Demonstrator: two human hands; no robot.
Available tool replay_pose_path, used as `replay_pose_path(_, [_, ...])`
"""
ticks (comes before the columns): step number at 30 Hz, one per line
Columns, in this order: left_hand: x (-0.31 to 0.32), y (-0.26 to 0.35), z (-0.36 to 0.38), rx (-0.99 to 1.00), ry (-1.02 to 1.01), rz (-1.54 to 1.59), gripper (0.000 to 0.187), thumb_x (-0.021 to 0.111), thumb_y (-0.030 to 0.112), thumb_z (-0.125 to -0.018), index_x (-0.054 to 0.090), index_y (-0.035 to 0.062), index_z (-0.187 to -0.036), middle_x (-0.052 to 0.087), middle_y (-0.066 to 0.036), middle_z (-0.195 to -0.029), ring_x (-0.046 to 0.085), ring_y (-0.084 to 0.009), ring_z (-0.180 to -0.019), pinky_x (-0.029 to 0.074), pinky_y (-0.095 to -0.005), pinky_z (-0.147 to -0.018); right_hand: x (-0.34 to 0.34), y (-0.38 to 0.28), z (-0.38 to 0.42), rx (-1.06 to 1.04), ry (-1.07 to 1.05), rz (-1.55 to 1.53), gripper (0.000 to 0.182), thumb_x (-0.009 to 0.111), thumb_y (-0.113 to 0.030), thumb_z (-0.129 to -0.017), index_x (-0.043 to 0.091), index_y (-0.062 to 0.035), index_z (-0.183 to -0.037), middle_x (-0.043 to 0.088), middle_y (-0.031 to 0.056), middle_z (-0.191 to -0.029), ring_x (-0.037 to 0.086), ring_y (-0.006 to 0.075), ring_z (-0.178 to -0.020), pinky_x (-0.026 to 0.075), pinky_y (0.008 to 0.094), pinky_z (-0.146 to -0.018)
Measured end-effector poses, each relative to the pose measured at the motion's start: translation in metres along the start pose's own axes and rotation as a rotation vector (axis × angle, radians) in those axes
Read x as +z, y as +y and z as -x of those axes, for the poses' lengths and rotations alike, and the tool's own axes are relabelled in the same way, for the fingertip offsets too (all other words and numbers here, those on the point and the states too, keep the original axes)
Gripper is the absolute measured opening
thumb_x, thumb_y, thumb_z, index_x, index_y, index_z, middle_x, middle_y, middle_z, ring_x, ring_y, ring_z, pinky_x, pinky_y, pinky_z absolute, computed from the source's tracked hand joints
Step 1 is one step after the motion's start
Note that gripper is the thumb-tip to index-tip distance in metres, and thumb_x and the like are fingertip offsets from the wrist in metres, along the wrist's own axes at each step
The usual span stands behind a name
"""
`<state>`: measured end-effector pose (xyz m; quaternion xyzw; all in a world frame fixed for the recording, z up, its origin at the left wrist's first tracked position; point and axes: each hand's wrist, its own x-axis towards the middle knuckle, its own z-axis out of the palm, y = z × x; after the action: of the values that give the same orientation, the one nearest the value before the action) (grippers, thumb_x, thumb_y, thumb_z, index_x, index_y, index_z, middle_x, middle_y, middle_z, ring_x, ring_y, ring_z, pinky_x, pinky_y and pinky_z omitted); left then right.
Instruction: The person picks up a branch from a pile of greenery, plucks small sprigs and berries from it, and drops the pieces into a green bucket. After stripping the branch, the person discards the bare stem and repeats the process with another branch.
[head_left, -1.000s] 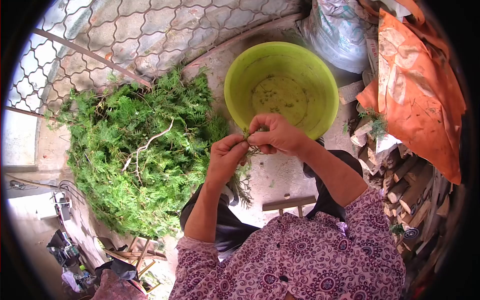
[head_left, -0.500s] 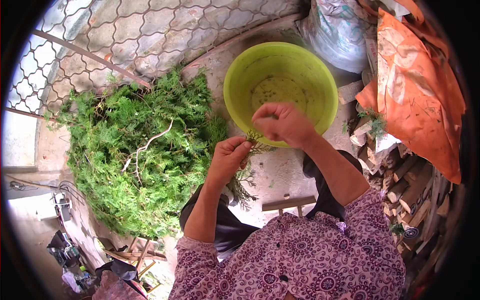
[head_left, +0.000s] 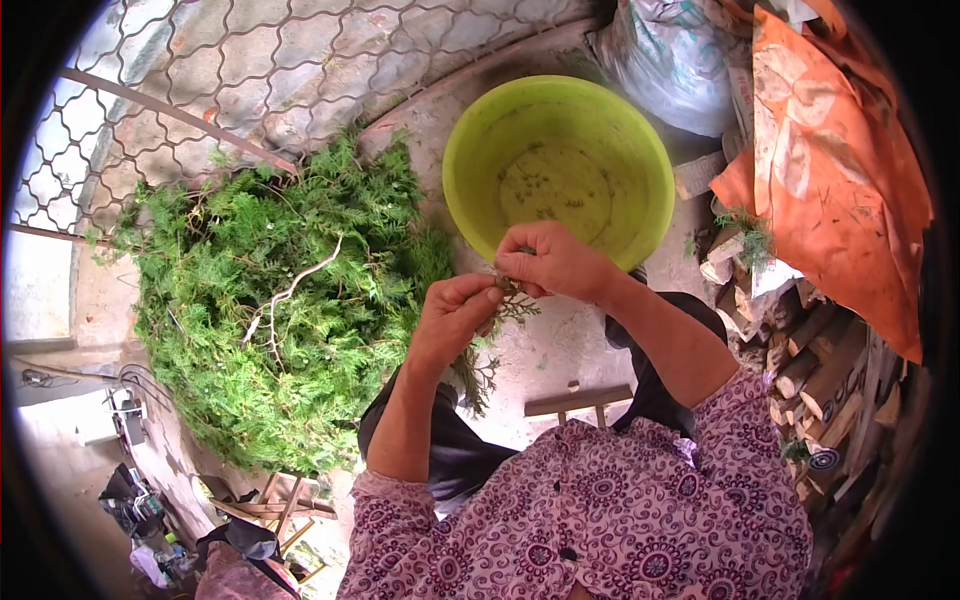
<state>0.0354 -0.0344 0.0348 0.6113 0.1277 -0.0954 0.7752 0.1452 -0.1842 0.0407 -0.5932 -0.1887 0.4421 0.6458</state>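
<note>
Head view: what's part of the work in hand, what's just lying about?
In the work, judging by position:
- left hand, right hand, conifer sprig between them
- conifer cuttings
- yellow-green basin

Likely lying about:
- orange sheet
- firewood
- whitish sack

Branches (head_left: 290, 330) left of basin (head_left: 557, 170)

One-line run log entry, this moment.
left hand: pinching sprig | right hand: at sprig tip, by tub rim | branch pile: left of tub
</note>
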Motion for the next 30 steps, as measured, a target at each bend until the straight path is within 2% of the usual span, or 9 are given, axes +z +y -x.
replay_pose_path(4, [-0.005,0.002,-0.005,0.056,0.165,0.010,0.015,0.055,0.014,-0.087,0.062,0.0007,-0.090,0.052,0.003,-0.061,0.044,-0.0034,-0.049,0.036,-0.0180,-0.044,-0.016,-0.006,-0.006,-0.177,0.212,0.137,0.014,0.061,-0.014,-0.076,0.057,-0.0007,-0.079,0.055,0.0049,-0.061,0.053,0.0095,-0.051,0.042,0.0225,-0.048])
replay_pose_path(9, [-0.010,0.006,-0.009,0.087,0.316,0.059,0.016,0.054,0.015,-0.087,0.061,0.0008,-0.089,0.052,0.002,-0.060,0.044,-0.0060,-0.046,0.039,-0.0200,-0.044,-0.047,0.013,-0.010,-0.567,0.565,1.123,0.035,0.063,-0.016,-0.072,0.055,0.0001,-0.102,0.054,0.0220,-0.105,0.052,0.0342,-0.097,0.042,0.0400,-0.084])
replay_pose_path(16, [-0.038,0.015,0.003,0.250,0.508,-0.088,0.014,0.058,0.021,-0.085,0.063,0.0086,-0.084,0.054,0.003,-0.062,0.046,-0.0044,-0.047,0.040,-0.0198,-0.043,-0.052,0.013,-0.007,-0.531,0.539,1.189,0.044,0.063,-0.019,-0.072,0.052,-0.0010,-0.110,0.048,0.0239,-0.114,0.046,0.0381,-0.105,0.036,0.0421,-0.092])
replay_pose_path(20, [-0.102,0.028,0.053,0.379,0.942,-0.144,0.017,0.065,0.029,-0.079,0.066,0.0125,-0.083,0.056,-0.001,-0.064,0.046,-0.0049,-0.047,0.041,-0.0191,-0.042,-0.051,0.009,0.000,-0.552,0.514,1.138,0.043,0.063,-0.019,-0.073,0.052,-0.0007,-0.110,0.048,0.0239,-0.115,0.046,0.0377,-0.106,0.036,0.0421,-0.092])
replay_pose_path(22, [-0.136,0.008,0.088,0.414,1.164,-0.605,0.022,0.053,0.023,-0.087,0.062,0.0060,-0.076,0.047,0.000,-0.058,0.038,-0.0063,-0.047,0.029,-0.0202,-0.036,-0.053,0.008,0.008,-0.548,0.528,1.112,0.042,0.062,-0.019,-0.073,0.052,-0.0006,-0.110,0.048,0.0239,-0.114,0.046,0.0376,-0.106,0.036,0.0420,-0.092])
replay_pose_path(26, [-0.197,-0.115,0.207,-0.130,1.331,-1.231,0.037,0.041,0.021,-0.082,0.053,0.0012,-0.053,0.048,-0.007,-0.046,0.039,-0.0138,-0.040,0.031,-0.0329,-0.036,-0.068,0.006,0.022,-0.544,0.573,1.119,0.042,0.063,-0.020,-0.073,0.052,-0.0006,-0.109,0.048,0.0228,-0.115,0.046,0.0367,-0.106,0.036,0.0417,-0.092])
replay_pose_path(27, [-0.219,-0.167,0.250,-0.465,1.177,-1.403,0.035,0.042,0.024,-0.082,0.059,-0.0008,-0.065,0.057,-0.012,-0.055,0.054,-0.0195,-0.047,0.043,-0.0384,-0.044,-0.071,0.004,0.025,-0.533,0.586,1.137,0.042,0.063,-0.020,-0.073,0.053,-0.0007,-0.109,0.049,0.0221,-0.114,0.046,0.0364,-0.106,0.037,0.0413,-0.092])
replay_pose_path(28, [-0.236,-0.212,0.286,-0.844,0.588,-1.830,0.031,0.046,0.028,-0.081,0.062,0.0024,-0.078,0.063,-0.017,-0.073,0.063,-0.0257,-0.066,0.049,-0.0440,-0.057,-0.071,0.000,0.027,-0.533,0.592,1.134,0.042,0.063,-0.020,-0.073,0.053,-0.0007,-0.109,0.049,0.0221,-0.114,0.046,0.0364,-0.106,0.037,0.0413,-0.092])
replay_pose_path(30, [-0.195,-0.227,0.310,-0.824,0.451,-1.607,0.042,0.047,0.037,-0.084,0.056,0.0062,-0.112,0.058,-0.022,-0.106,0.055,-0.0320,-0.100,0.045,-0.0362,-0.084,-0.067,-0.007,0.032,-0.480,0.571,1.135,0.042,0.063,-0.020,-0.073,0.053,-0.0009,-0.109,0.050,0.0207,-0.113,0.048,0.0359,-0.104,0.038,0.0407,-0.090])
